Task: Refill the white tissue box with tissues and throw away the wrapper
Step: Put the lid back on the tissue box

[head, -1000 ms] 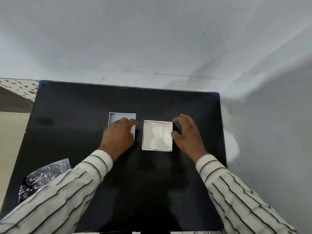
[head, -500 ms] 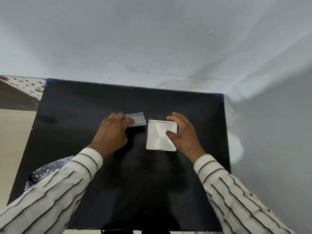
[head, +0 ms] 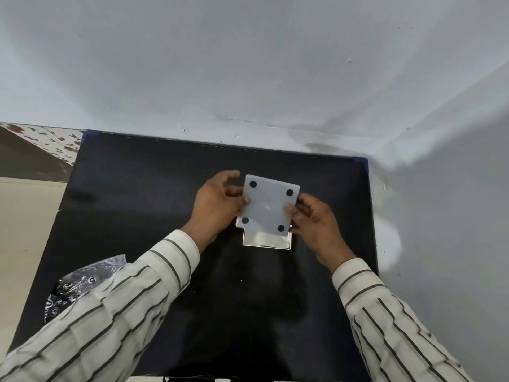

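Note:
I hold a white square base panel with four black round feet facing up, just above the open white tissue box. My left hand pinches its left edge and my right hand pinches its right edge. The panel covers most of the box; only the box's near rim and a strip of white tissue inside show. The crumpled clear wrapper with dark print lies at the table's left front, partly behind my left sleeve.
The black table stands in a corner, with a pale wall behind and another on the right. Beyond its left edge lies a beige floor. A patterned surface shows at the far left.
My left hand lifted the base panel from the table left of the box, turned it over and brought it above the box. My right hand left the box and took the panel's right edge.

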